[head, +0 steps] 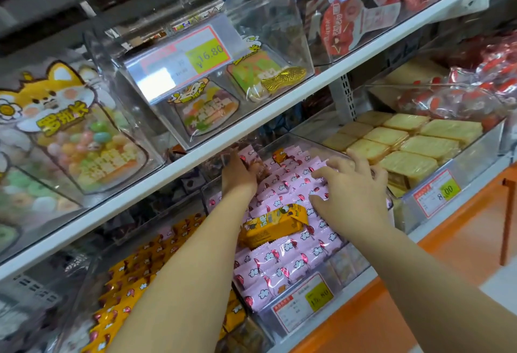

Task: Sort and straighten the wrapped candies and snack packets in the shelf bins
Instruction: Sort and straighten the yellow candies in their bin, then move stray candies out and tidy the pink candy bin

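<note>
The clear plastic shelf bin (212, 193) at the centre of the lower shelf holds rows of small pink wrapped candy packets (282, 266) printed with white clouds and red shapes. One larger yellow-orange snack packet (275, 225) lies flat on top of the pink packets, near the middle of the bin and slanted across their rows.

The left hand (239, 173) reaches to the 12 o'clock end of the bin, under the white upper shelf edge (251, 126). Its fingers bend down over the rear pink packets; whether they pinch one cannot be determined, as the back of the hand hides them.

The right hand (352, 196) lies at 2 o'clock of the yellow-orange packet. Its fingers are spread, with the fingertips resting on the pink packets beside the bin's right wall. It holds nothing.

At 9 o'clock of the pink bin, a neighbouring bin holds yellow wrapped candy packets (131, 282). At 3 o'clock, another clear bin holds pale square biscuit packets (405, 145) in rows. A red-bordered price label (305, 299) sits on the front wall of the pink bin.
</note>
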